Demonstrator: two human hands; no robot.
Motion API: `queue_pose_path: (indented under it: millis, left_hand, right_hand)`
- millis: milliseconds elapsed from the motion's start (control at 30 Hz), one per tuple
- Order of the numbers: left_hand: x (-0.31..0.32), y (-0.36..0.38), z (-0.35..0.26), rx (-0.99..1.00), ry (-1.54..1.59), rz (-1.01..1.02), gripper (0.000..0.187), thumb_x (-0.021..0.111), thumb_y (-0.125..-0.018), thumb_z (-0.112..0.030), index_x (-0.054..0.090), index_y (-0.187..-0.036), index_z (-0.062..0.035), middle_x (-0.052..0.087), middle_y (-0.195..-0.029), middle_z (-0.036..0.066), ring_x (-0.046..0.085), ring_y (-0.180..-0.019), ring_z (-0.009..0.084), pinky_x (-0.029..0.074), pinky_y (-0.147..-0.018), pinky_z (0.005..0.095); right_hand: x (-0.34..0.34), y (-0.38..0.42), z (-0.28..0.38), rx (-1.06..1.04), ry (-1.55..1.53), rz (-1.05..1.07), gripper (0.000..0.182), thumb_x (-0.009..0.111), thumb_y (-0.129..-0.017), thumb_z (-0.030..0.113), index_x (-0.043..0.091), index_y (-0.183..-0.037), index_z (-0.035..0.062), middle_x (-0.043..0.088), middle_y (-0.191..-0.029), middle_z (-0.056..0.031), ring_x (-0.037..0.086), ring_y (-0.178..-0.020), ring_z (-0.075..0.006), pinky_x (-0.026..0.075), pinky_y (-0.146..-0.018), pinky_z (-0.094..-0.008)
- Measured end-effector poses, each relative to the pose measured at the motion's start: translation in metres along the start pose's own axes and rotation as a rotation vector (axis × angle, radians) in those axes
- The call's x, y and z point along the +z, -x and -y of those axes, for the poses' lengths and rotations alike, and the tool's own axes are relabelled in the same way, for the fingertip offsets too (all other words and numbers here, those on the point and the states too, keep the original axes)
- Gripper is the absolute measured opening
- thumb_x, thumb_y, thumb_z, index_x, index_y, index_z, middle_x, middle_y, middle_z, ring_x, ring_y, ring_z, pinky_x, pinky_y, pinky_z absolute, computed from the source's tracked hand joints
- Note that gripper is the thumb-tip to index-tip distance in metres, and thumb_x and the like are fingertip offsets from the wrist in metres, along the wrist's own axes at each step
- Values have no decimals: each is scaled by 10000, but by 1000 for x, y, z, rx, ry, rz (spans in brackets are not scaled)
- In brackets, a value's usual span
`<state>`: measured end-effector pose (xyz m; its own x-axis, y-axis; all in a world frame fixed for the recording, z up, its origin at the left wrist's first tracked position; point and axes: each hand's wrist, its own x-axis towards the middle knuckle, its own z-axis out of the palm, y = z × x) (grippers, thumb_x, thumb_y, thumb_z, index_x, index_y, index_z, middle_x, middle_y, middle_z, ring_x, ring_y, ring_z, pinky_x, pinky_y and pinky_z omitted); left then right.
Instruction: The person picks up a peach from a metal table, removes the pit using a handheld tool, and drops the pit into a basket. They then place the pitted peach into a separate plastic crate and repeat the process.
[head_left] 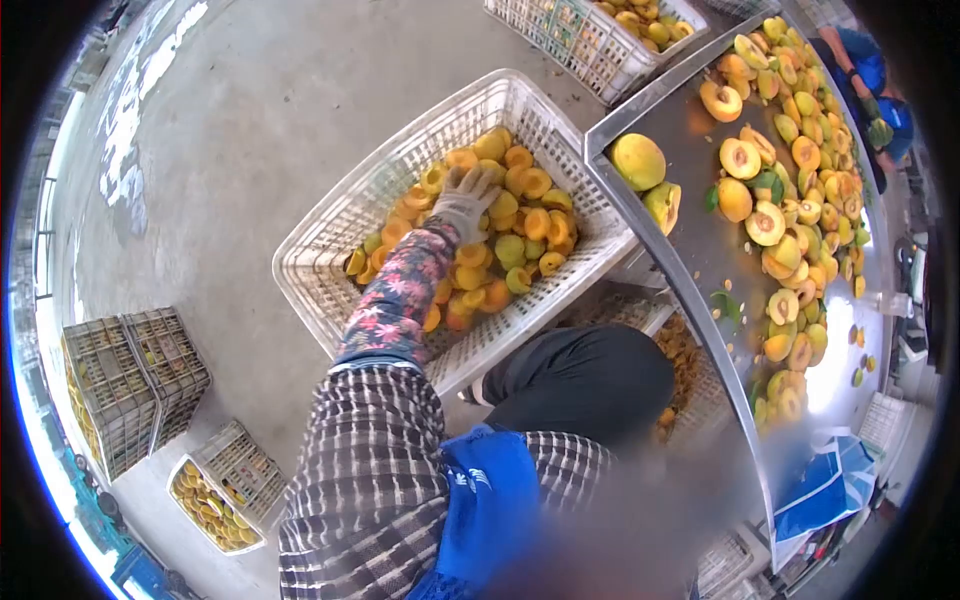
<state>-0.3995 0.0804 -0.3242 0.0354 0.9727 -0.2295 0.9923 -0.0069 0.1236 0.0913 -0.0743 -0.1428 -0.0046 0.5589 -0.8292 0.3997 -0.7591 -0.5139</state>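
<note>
My left hand, in a pale work glove, reaches into a large white plastic crate. It lies on top of the halved yellow peaches, touching them with its fingers spread and nothing visibly gripped. Some of the peach pieces show their orange cut faces, others their yellow-green skin. A floral sleeve cover runs along the forearm. My right hand does not show; a grey blur covers the lower right.
To the right stands a metal table with a raised rim, heaped with peach halves. Another filled crate is at the top. More crates stand at lower left. Beyond the table is a co-worker's gloved hand.
</note>
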Motion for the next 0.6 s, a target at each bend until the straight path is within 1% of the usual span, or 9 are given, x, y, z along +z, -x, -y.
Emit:
queue_pose_path:
  millis: [100,133,167,200,300,367,467,567,600]
  left_hand:
    - [-5,46,3,-16,-66,157,815,618,-835,-475,260,-1521,-220,267,-1570,115,241,-1447,310,207,-1137,600]
    - [-4,57,0,-61,0,222,837,627,-829,-458,231,-1529,-228,268,-1567,123,256,-1440,313,223,-1125,613]
    - [-10,67,-6,-104,63,284,861,637,-824,-442,201,-1537,-237,270,-1563,132,270,-1434,315,240,-1112,626]
    - [-18,75,-13,-158,73,397,851,623,-841,-372,161,-1547,-258,224,-1578,141,322,-1408,325,308,-1107,552]
    - [9,104,4,-91,344,539,838,602,-846,-318,149,-1549,-260,410,-1477,176,488,-1281,335,399,-1053,449]
    - [-23,106,-3,-69,104,958,725,580,-850,-284,296,-1515,-231,610,-1269,172,598,-1138,339,468,-962,398]
    - [38,101,15,319,-91,1173,581,596,-838,-261,494,-1402,-164,699,-1057,148,637,-1066,323,493,-905,427]
    - [0,79,-23,-51,262,480,435,597,-835,-231,620,-1255,-118,685,-1076,137,634,-1063,320,498,-897,430]
    - [-1,68,-37,31,320,373,428,604,-836,-250,616,-1243,-117,665,-1117,145,622,-1094,317,491,-914,419]
  right_hand:
    - [6,-8,-11,-157,-79,-24,431,480,-1000,326,471,-1297,14,625,-941,-96,585,-778,-139,477,-671,-270]
    - [-2,1,9,-99,236,-12,433,477,-1002,345,477,-1297,27,616,-825,-65,560,-645,-123,449,-563,-264]
    - [-4,2,5,-97,174,-1,428,476,-1001,339,478,-1296,29,601,-784,-53,540,-609,-121,432,-535,-264]
    - [-4,0,0,-97,113,12,423,475,-999,332,480,-1295,30,585,-743,-42,521,-573,-119,415,-507,-265]
    - [6,9,11,-74,38,16,393,471,-995,317,489,-1265,32,541,-667,-20,483,-515,-115,384,-464,-265]
    - [10,10,17,-66,47,7,371,473,-994,317,496,-1232,34,522,-650,-15,469,-502,-113,376,-455,-265]
    - [5,8,10,-67,41,3,348,484,-993,331,504,-1178,38,513,-654,-18,456,-493,-112,371,-449,-265]
    - [-4,1,-10,-88,-96,13,342,494,-987,343,509,-1137,37,519,-672,-26,466,-506,-122,377,-459,-271]
    - [-9,-4,-17,-97,-138,28,340,498,-982,342,511,-1126,34,527,-687,-29,481,-526,-133,388,-475,-279]
